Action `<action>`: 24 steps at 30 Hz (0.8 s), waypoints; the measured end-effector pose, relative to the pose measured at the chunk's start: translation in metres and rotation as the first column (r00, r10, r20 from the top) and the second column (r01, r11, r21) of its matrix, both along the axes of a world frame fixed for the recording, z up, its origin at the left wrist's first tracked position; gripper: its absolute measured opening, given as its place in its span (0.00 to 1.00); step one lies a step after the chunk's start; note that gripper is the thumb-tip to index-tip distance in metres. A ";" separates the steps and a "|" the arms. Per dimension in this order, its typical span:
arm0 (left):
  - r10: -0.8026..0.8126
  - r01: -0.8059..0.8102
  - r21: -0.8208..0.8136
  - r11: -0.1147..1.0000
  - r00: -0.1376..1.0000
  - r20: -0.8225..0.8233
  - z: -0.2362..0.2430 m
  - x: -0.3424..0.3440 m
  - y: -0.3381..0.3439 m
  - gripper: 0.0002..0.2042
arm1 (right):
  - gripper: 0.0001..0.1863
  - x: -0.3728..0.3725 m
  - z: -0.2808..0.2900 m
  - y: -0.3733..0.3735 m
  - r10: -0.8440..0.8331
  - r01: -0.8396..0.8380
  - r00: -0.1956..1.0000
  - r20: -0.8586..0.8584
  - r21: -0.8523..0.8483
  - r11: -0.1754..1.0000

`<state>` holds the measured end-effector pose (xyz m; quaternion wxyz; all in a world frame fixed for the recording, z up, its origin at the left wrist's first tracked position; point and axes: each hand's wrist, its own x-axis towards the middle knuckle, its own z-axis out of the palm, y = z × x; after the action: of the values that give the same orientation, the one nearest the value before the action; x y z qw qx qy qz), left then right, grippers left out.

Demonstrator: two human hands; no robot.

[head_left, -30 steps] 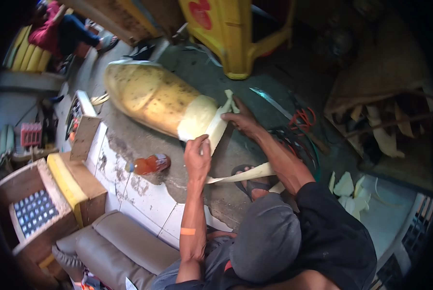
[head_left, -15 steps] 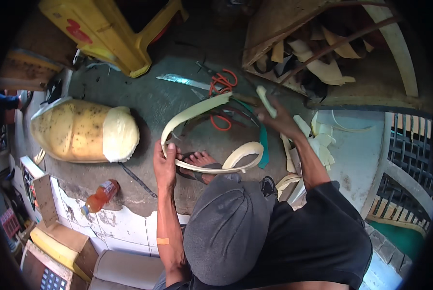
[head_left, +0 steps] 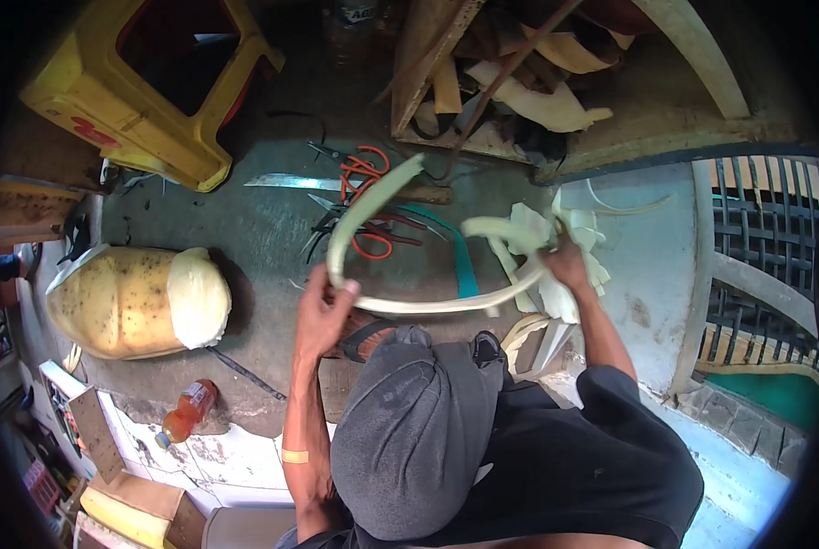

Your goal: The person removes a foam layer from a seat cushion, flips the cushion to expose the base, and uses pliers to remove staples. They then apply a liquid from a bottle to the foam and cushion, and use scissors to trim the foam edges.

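My left hand (head_left: 325,309) grips a long, curved cream foam strip (head_left: 437,304), whose one end arches upward over the tools. My right hand (head_left: 563,261), slightly blurred, holds the strip's other part beside pale foam scraps (head_left: 559,297). Beneath the arch lie orange-handled scissors (head_left: 373,245), a long-bladed knife (head_left: 281,181), dark-handled tools and a teal strip (head_left: 463,261). To the left rests a spotted yellow foam cushion piece (head_left: 121,302) with a pale wrapped end.
A yellow plastic stool (head_left: 194,146) stands at upper left, an orange-drink bottle (head_left: 192,407) at lower left. A wooden box (head_left: 437,55) holds offcuts at the top; a woven grille (head_left: 757,210) is at right. Another person's leg (head_left: 2,265) shows at far left.
My head view has swung rightward. My left hand has left the cushion, holding the strip; my right hand has moved right and down toward the scraps, the strip looping between both.
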<state>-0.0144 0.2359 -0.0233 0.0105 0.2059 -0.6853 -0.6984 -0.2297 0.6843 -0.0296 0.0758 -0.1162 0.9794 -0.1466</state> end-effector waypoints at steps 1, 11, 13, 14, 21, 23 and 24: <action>-0.172 0.172 -0.003 0.985 0.983 0.062 0.007 -0.004 0.005 0.22 | 0.46 -0.015 0.019 0.018 -0.135 0.131 0.991 0.024 0.115 0.985; -0.308 0.384 -0.265 0.884 0.907 0.288 -0.014 0.016 -0.012 0.22 | 0.42 -0.020 0.071 0.053 -0.115 0.152 0.955 -0.273 0.119 0.981; -0.197 0.288 -0.283 0.915 0.930 0.312 -0.021 0.027 -0.026 0.21 | 0.40 0.006 0.033 0.026 -0.063 0.063 0.998 0.009 -0.036 0.997; -0.137 0.239 -0.266 0.934 0.927 0.349 -0.023 0.031 -0.032 0.20 | 0.41 0.029 0.020 0.011 -0.039 0.043 0.993 0.107 -0.031 0.999; 0.038 0.106 -0.351 0.930 0.924 0.380 -0.011 0.049 -0.064 0.19 | 0.52 0.212 -0.020 -0.017 -0.131 0.000 0.869 0.476 0.265 0.964; 0.048 0.103 -0.378 0.920 0.928 0.370 -0.011 0.045 -0.063 0.19 | 0.55 0.242 -0.040 0.002 -0.329 0.174 0.864 0.381 0.388 0.905; 0.035 0.112 -0.365 0.924 0.928 0.371 -0.012 0.044 -0.061 0.19 | 0.57 0.254 -0.055 0.018 -0.420 0.285 0.847 0.325 0.389 0.876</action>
<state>0.0298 0.1746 -0.0352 -0.0933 0.3143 -0.8011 -0.5008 0.0248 0.7022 -0.0845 0.2634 0.1148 0.9577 -0.0148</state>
